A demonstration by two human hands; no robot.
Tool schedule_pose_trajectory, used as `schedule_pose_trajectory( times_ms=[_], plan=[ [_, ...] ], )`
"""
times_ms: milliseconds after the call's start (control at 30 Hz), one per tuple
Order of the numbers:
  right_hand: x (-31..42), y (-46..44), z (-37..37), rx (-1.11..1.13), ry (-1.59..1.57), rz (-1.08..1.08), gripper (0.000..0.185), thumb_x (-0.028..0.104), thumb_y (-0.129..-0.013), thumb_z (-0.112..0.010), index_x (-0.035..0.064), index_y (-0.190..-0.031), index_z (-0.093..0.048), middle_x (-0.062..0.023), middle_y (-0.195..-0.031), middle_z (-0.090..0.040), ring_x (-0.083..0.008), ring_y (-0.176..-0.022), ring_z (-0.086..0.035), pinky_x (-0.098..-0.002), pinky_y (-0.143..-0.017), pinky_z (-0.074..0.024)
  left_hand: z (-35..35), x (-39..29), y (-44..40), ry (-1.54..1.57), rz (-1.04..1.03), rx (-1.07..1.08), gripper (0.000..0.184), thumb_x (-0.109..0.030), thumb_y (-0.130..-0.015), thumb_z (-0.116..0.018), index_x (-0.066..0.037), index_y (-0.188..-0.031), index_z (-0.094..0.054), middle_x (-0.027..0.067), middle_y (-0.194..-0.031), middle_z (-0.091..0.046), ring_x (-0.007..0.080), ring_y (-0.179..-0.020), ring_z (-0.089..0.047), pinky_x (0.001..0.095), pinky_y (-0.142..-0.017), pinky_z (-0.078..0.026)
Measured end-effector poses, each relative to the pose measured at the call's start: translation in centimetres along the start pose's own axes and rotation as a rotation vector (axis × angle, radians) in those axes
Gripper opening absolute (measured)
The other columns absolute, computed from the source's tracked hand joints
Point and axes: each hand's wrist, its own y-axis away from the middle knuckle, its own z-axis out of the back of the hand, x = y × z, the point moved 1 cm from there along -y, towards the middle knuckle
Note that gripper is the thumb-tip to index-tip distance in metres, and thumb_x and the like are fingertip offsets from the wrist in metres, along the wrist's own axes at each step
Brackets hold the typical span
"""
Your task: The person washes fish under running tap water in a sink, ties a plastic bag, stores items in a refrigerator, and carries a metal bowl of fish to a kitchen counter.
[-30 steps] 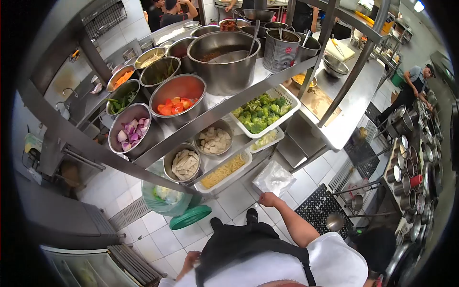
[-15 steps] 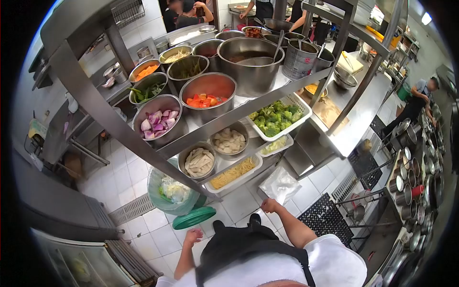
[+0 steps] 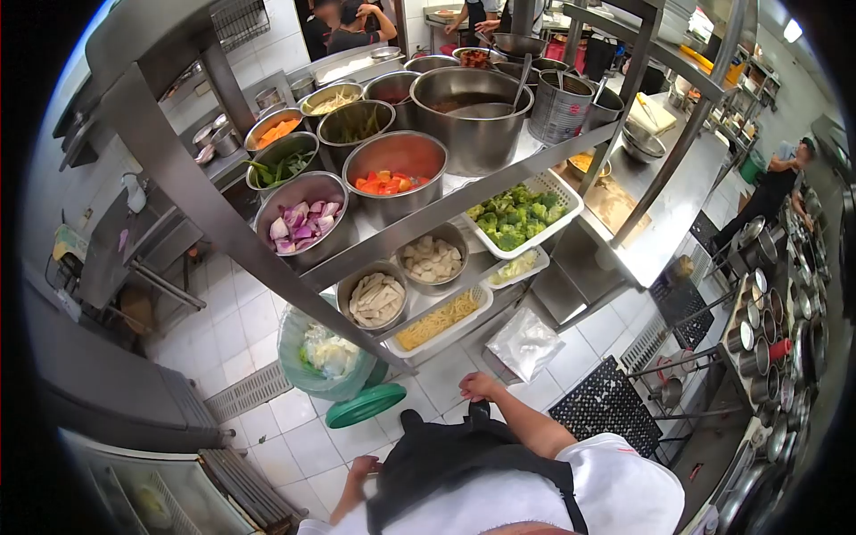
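My left hand [image 3: 363, 467] hangs low beside the black apron [image 3: 455, 455], fingers loosely bent and nothing visible in it. In front of the apron is my right hand [image 3: 481, 386], its fingers loosely bent and slightly apart, with no object seen in them. Nearest to it is a box topped with clear plastic [image 3: 524, 346], which it does not touch. A green lid [image 3: 366, 406] leans by a lined bin [image 3: 294, 357] of vegetable scraps, ahead of my left hand. Both palms are hidden.
A steel rack [image 3: 481, 201] stands ahead, holding bowls of red onion [image 3: 303, 225], cut tomato [image 3: 390, 183] and a broccoli basket [image 3: 571, 203]. A noodle tray [image 3: 437, 321] sits lower. A person [image 3: 776, 183] stands at the right by a counter of pots; others work behind.
My right hand has moved left, in front of the apron. My left hand has dropped lower and closer to my body. The view has shifted slightly.
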Motion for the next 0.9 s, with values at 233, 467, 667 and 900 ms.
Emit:
schedule_pose_trajectory(
  times_ms=[233,467,667,900],
  plan=[
    [-0.1,0.8,-1.2,-0.040,0.030,0.027,0.024,0.021,-0.082,-0.055,0.0057,-0.099,-0.064,-0.0085,-0.080,-0.066,-0.0142,-0.062,-0.061,-0.0271,-0.048,-0.0479,-2.5,-4.7,1.6,-0.047,-0.125,-0.039,0.027,-0.023,-0.086,-0.054,-0.006,-0.107,-0.057,0.0136,-0.096,-0.065,0.0253,-0.087,-0.064,0.0425,-0.073,-0.051],
    [-0.3,0.2,-0.4,0.002,0.142,0.049,0.021,0.016,-0.082,-0.054,0.0056,-0.096,-0.065,-0.0066,-0.079,-0.066,-0.0127,-0.062,-0.062,-0.0261,-0.049,-0.0495,-0.1,-1.9,2.0,-0.095,-0.341,-0.042,0.024,-0.014,-0.079,-0.058,-0.006,-0.102,-0.059,0.0101,-0.085,-0.066,0.0208,-0.072,-0.064,0.0399,-0.061,-0.052],
    [0.7,-0.4,-3.4,-0.092,0.424,0.096,0.019,0.019,-0.078,-0.061,0.0036,-0.088,-0.067,-0.0076,-0.071,-0.066,-0.0145,-0.055,-0.062,-0.0283,-0.048,-0.0499,6.0,2.1,4.0,-0.682,0.059,-0.259,0.027,-0.027,-0.077,-0.055,-0.004,-0.082,-0.068,0.0173,-0.080,-0.067,0.0236,-0.074,-0.068,0.0392,-0.058,-0.055],
    [8.1,4.6,-20.3,0.073,0.946,0.453,0.019,0.021,-0.079,-0.064,0.0026,-0.080,-0.065,-0.0096,-0.071,-0.066,-0.0171,-0.066,-0.064,-0.0306,-0.062,-0.0498,12.2,-3.8,24.4,-0.835,-0.362,-0.001,0.021,-0.028,-0.076,-0.065,-0.009,-0.086,-0.065,0.0121,-0.083,-0.067,0.0295,-0.079,-0.064,0.0391,-0.069,-0.051]
  ],
)
